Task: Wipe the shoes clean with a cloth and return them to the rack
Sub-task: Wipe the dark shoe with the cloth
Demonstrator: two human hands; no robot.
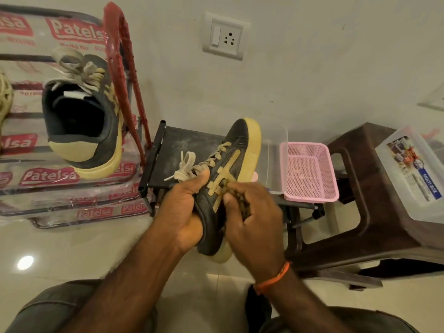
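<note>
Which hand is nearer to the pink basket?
Right. The right hand wipes the held shoe just left of and below the pink basket; the left hand grips the shoe's far side.

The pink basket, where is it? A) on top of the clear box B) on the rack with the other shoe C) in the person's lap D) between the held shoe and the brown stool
D: the pink basket sits right of the held shoe and left of the brown stool.
</note>
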